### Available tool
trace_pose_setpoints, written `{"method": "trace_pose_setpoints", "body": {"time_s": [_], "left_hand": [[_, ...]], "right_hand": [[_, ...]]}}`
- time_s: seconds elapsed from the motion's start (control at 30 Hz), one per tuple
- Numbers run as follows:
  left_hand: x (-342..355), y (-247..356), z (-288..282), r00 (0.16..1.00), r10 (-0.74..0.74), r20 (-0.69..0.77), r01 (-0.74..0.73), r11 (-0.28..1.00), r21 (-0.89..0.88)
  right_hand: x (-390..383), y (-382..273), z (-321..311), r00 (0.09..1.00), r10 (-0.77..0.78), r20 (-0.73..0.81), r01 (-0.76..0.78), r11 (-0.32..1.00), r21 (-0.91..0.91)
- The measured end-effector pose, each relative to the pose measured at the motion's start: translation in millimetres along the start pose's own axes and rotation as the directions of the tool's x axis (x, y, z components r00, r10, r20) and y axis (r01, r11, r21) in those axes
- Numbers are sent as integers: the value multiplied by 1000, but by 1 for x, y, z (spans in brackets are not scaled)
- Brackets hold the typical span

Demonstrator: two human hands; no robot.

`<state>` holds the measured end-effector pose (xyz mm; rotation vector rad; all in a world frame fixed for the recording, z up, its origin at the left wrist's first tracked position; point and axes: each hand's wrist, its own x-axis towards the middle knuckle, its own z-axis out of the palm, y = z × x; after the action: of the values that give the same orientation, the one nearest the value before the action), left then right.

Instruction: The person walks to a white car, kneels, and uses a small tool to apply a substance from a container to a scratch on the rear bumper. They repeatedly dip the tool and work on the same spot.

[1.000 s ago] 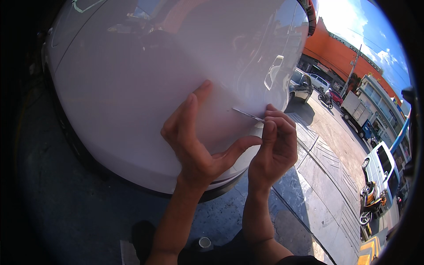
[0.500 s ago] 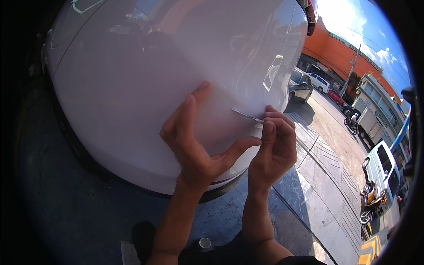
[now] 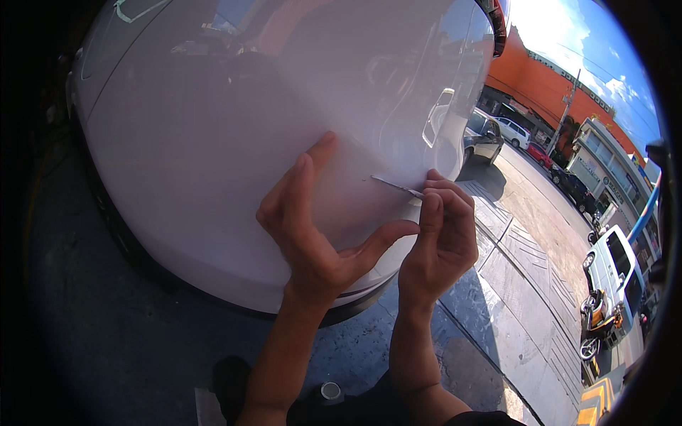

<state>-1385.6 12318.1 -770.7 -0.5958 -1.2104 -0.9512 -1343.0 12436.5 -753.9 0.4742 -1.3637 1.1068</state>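
A glossy pale vehicle bumper (image 3: 199, 170) curves across the view in front of me. My right hand (image 3: 442, 234) pinches a thin, slender stick-like tool (image 3: 396, 186) between thumb and fingers. Its tip points left, close to a tiny dark mark (image 3: 365, 179) on the paint; whether it touches the surface I cannot tell. My left hand (image 3: 309, 227) holds nothing, its fingers apart, with the fingertips against or close to the panel. The left thumb reaches across to the right thumb.
A small round cup (image 3: 329, 390) is low in front of my body. Right of the bumper lies grooved grey pavement (image 3: 522, 284). Further off are a dark parked car (image 3: 484, 135), a white van (image 3: 612, 263) and a motorcycle (image 3: 593, 319) beside a street.
Both hands and the thin tool have hardly moved. Out on the street, the white truck and the motorcycle rider have moved on, and a dark car shows there now.
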Motion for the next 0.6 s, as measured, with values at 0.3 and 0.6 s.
{"method": "trace_pose_setpoints", "body": {"time_s": [0.3,0.6], "left_hand": [[3,-12,4,999,41,-16,-41,999,-1],[1,-8,2,999,32,-15,-32,999,-4]], "right_hand": [[4,6,9,1000,14,1,-14,1000,-8],[5,0,4,999,37,12,-38,999,11]]}}
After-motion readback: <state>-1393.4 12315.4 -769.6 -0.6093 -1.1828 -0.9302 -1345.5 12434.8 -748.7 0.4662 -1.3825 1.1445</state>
